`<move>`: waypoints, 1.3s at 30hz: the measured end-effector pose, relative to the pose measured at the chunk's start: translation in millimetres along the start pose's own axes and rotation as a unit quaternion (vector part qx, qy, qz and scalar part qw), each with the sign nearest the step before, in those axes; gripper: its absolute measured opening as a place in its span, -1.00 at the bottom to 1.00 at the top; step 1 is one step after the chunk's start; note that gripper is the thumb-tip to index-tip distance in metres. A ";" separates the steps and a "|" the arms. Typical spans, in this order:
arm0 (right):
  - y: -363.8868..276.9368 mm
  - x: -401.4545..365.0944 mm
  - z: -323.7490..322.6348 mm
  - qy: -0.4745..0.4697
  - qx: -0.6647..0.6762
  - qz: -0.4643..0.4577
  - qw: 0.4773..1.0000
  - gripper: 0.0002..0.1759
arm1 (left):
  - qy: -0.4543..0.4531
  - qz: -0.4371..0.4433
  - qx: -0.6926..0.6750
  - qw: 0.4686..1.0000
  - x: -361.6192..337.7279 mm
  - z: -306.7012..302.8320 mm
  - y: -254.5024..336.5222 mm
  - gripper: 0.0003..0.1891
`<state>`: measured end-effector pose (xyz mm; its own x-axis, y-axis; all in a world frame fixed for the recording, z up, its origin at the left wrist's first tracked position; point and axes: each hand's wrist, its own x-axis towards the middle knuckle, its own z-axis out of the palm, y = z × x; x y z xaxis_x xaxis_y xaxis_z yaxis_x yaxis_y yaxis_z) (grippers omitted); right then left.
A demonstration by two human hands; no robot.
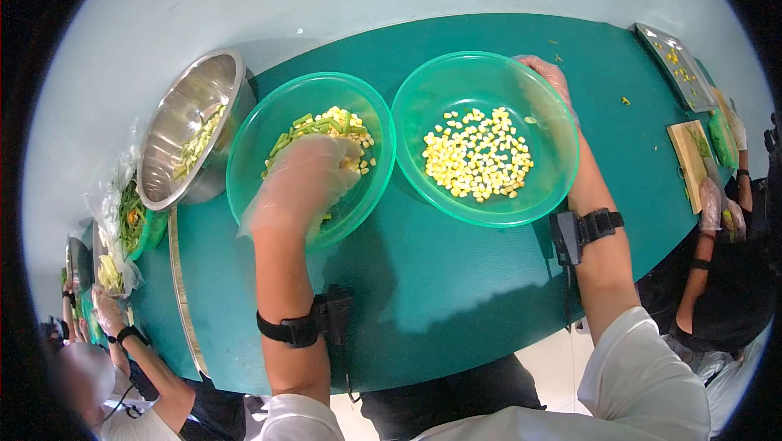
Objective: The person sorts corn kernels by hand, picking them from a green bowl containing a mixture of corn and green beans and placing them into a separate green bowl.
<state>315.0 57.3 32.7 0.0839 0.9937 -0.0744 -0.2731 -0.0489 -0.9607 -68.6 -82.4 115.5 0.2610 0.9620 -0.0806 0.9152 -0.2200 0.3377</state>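
My left hand, in a clear plastic glove, reaches down into the left green bowl. Its fingers look curled; what they hold, if anything, is hidden under the hand. Around it lie yellow corn kernels and cut green bean pieces. At the far right rim of the other green bowl, my gloved right hand grips the side, its fingers partly behind the wall. Loose corn kernels are spread over that bowl's bottom. The two rims touch or overlap slightly.
A tilted steel bowl with chopped pale vegetable stands left, near bagged green vegetables. To the right are a metal tray with yellow bits and a wooden cutting board. Co-workers' gloved hands work at both sides.
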 end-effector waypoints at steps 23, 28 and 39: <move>1.8 -2.4 -4.0 -0.016 -0.047 -0.012 0.999 -0.79 | 0.037 0.012 0.122 0.992 11.7 18.2 16.0 -0.76; 0.8 -5.7 0.7 -0.007 -0.069 -0.036 0.997 -0.79 | 0.042 0.034 0.109 0.993 11.7 17.1 15.3 -0.79; 0.0 -2.2 0.5 0.005 -0.041 -0.013 0.999 -0.81 | 0.048 0.044 0.089 0.994 14.6 20.3 14.6 -0.80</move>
<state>314.4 55.1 33.0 0.1003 0.9936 -0.0514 -0.1909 -0.0315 -0.9811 -45.2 -74.8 100.2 0.3194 0.9470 0.0353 0.9321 -0.3206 0.1684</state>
